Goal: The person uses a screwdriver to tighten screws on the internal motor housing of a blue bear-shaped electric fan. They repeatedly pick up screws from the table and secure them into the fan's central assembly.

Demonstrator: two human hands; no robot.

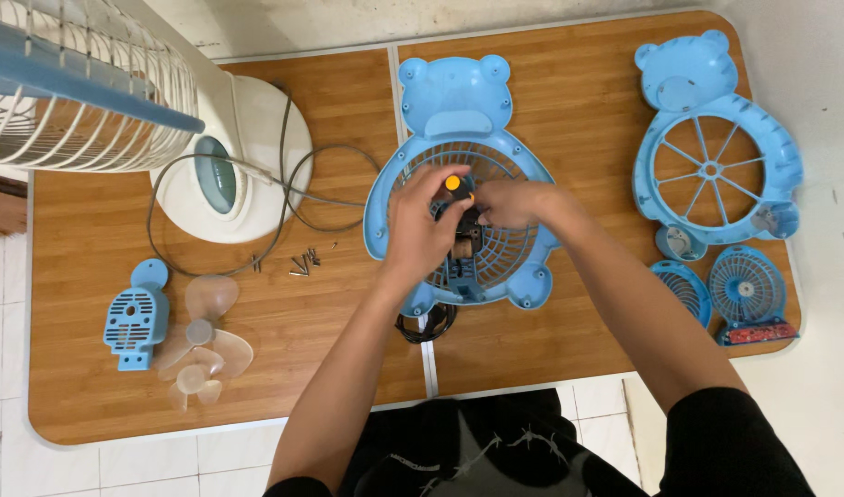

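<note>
A blue bear-shaped fan shell (456,99) with a round grille lies on the wooden table (339,368). My left hand (420,224) grips a screwdriver with an orange-topped handle (452,183), held upright over the grille's middle. My right hand (512,202) rests on the grille beside it, fingers on the dark motor part (462,247) under the screwdriver. What the fingertips pinch is hidden.
A white standing fan (221,156) with its grey cord (284,207) sits at the left. Several loose screws (304,262) lie near it. A blue motor cover (135,317) and clear fan blades (201,345) lie at front left. Another blue bear-shaped frame (716,138) and small blue fans (747,293) lie at the right.
</note>
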